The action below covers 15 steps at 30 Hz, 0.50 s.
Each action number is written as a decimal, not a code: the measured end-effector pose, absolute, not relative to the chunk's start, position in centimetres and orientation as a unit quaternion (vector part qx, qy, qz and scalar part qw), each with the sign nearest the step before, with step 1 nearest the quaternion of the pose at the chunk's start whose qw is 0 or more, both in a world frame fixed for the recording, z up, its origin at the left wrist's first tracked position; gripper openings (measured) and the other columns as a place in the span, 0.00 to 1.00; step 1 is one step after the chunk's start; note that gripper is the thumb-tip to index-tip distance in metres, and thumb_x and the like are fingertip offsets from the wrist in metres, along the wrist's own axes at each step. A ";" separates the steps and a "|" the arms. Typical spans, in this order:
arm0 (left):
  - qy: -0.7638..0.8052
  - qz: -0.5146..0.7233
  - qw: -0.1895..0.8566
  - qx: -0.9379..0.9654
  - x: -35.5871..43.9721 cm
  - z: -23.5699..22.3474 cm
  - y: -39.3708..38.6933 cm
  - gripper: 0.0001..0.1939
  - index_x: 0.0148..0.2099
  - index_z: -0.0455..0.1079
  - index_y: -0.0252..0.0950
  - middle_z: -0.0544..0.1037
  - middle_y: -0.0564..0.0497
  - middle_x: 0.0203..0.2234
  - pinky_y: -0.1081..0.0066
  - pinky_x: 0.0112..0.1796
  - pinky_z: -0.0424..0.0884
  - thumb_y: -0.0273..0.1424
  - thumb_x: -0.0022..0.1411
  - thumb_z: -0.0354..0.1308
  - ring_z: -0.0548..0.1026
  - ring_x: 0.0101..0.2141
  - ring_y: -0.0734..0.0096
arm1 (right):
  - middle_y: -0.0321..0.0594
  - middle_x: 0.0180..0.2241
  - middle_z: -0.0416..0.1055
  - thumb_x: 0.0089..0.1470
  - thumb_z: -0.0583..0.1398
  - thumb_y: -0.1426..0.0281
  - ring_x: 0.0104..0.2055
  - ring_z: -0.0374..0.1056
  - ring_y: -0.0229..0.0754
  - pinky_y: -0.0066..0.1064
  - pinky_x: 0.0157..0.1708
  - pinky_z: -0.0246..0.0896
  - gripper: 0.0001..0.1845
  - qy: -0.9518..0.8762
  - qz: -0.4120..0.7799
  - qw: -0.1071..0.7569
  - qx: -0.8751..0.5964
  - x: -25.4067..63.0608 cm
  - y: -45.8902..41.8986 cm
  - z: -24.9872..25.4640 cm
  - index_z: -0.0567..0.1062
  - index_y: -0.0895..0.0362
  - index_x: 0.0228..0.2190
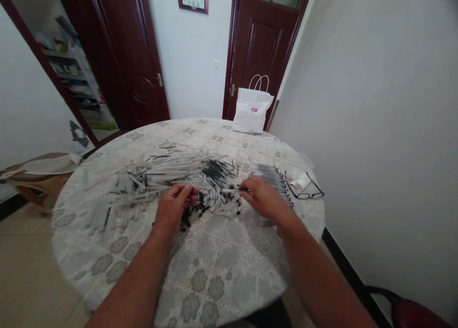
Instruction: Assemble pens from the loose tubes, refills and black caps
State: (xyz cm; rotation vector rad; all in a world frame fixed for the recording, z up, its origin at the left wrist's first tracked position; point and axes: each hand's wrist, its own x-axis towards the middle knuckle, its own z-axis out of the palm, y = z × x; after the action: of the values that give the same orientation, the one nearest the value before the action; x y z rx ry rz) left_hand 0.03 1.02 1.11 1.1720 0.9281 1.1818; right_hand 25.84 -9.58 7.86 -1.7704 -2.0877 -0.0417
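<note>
Crowding the cloth-covered table (211,251): white tubes (175,166) heaped mid-table, between the hands and off to the left, dark thin rods (216,171) on top. Row of slim sticks (274,175) beside the right hand (263,194), glasses (304,195) just past it. White bag (252,113) upright at far edge (contents hidden). Right fingertips pinch a short white piece (231,191); left hand (173,204) narrow, thumb near index, can't tell if holding anything.

Dim, diffuse light, slight blur
</note>
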 end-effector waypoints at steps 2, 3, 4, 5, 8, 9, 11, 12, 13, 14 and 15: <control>0.409 0.522 0.571 0.484 -0.2 1.2 1.3 0.20 0.38 0.75 0.34 0.81 0.46 0.33 0.69 0.29 0.78 0.47 0.54 0.68 0.76 0.28 0.69 | 0.46 0.38 0.77 0.61 0.60 0.72 0.44 0.70 0.46 0.34 0.48 0.61 0.07 -0.704 -0.067 0.171 -0.686 29.7 -9.2 7.9 0.80 0.57 0.38; 0.414 0.526 0.568 0.479 -0.3 1.3 1.3 0.20 0.38 0.75 0.34 0.81 0.47 0.33 0.70 0.29 0.77 0.47 0.53 0.68 0.76 0.28 0.70 | 0.47 0.39 0.77 0.60 0.60 0.73 0.45 0.70 0.46 0.34 0.48 0.61 0.08 -0.679 -0.081 0.152 -0.714 31.6 -9.0 7.8 0.80 0.57 0.38; 0.417 0.528 0.567 0.476 -0.3 1.3 1.4 0.20 0.38 0.75 0.34 0.81 0.47 0.33 0.71 0.28 0.76 0.47 0.53 0.68 0.75 0.27 0.71 | 0.47 0.39 0.78 0.59 0.60 0.73 0.44 0.71 0.46 0.34 0.48 0.61 0.09 -0.658 -0.085 0.125 -0.738 33.3 -8.8 7.5 0.81 0.57 0.39; 0.419 0.528 0.565 0.476 -0.3 1.4 1.4 0.21 0.38 0.75 0.34 0.81 0.47 0.34 0.72 0.27 0.76 0.47 0.53 0.68 0.75 0.27 0.71 | 0.48 0.40 0.78 0.59 0.60 0.74 0.44 0.71 0.46 0.33 0.48 0.61 0.10 -0.641 -0.086 0.098 -0.756 34.8 -8.7 7.2 0.82 0.57 0.39; 0.422 0.527 0.559 0.482 -0.3 1.4 1.5 0.21 0.38 0.75 0.34 0.80 0.47 0.33 0.72 0.26 0.75 0.47 0.53 0.67 0.74 0.26 0.71 | 0.49 0.39 0.79 0.58 0.60 0.74 0.43 0.72 0.46 0.33 0.46 0.62 0.11 -0.623 -0.083 0.057 -0.776 37.6 -8.4 6.0 0.83 0.57 0.38; 0.423 0.528 0.556 0.484 -0.3 1.3 1.5 0.21 0.37 0.75 0.33 0.80 0.47 0.33 0.71 0.26 0.75 0.47 0.53 0.67 0.74 0.26 0.71 | 0.49 0.39 0.79 0.57 0.60 0.74 0.43 0.72 0.46 0.33 0.45 0.62 0.11 -0.624 -0.079 0.052 -0.775 38.0 -8.3 5.6 0.83 0.57 0.37; 0.425 0.531 0.550 0.484 -0.3 1.2 1.6 0.21 0.37 0.75 0.33 0.80 0.47 0.32 0.71 0.26 0.75 0.47 0.54 0.66 0.74 0.26 0.71 | 0.48 0.39 0.80 0.57 0.60 0.75 0.44 0.73 0.46 0.32 0.46 0.62 0.11 -0.630 -0.071 0.047 -0.772 38.1 -8.3 4.9 0.84 0.56 0.37; 0.426 0.535 0.546 0.483 -0.3 1.1 1.7 0.20 0.37 0.75 0.33 0.80 0.47 0.32 0.71 0.26 0.75 0.47 0.54 0.66 0.74 0.26 0.71 | 0.48 0.39 0.80 0.57 0.60 0.75 0.44 0.73 0.45 0.31 0.47 0.61 0.12 -0.633 -0.066 0.044 -0.770 38.0 -8.3 4.6 0.84 0.56 0.38; 0.428 0.539 0.542 0.483 -0.4 1.0 1.7 0.20 0.37 0.75 0.33 0.80 0.46 0.32 0.71 0.26 0.75 0.47 0.54 0.66 0.74 0.26 0.71 | 0.47 0.40 0.80 0.57 0.60 0.75 0.45 0.73 0.45 0.31 0.48 0.61 0.12 -0.636 -0.062 0.043 -0.768 37.9 -8.3 4.4 0.84 0.56 0.38; 0.429 0.542 0.538 0.482 -0.4 0.9 1.8 0.20 0.37 0.75 0.33 0.80 0.46 0.32 0.71 0.25 0.75 0.47 0.54 0.66 0.73 0.26 0.71 | 0.48 0.40 0.80 0.57 0.59 0.75 0.45 0.73 0.45 0.31 0.48 0.61 0.13 -0.638 -0.058 0.041 -0.767 37.8 -8.2 4.3 0.84 0.56 0.39; 0.429 0.545 0.535 0.481 -0.4 0.8 1.9 0.20 0.36 0.75 0.33 0.80 0.46 0.32 0.71 0.25 0.75 0.46 0.54 0.66 0.73 0.26 0.72 | 0.48 0.40 0.80 0.58 0.59 0.75 0.45 0.73 0.45 0.31 0.49 0.61 0.14 -0.640 -0.055 0.040 -0.765 37.6 -8.2 4.2 0.84 0.56 0.40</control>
State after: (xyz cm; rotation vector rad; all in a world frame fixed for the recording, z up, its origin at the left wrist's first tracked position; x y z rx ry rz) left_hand -0.41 1.87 0.81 1.1466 1.0226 1.2984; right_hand 37.64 -8.24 4.25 -2.3458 -1.9608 -0.1679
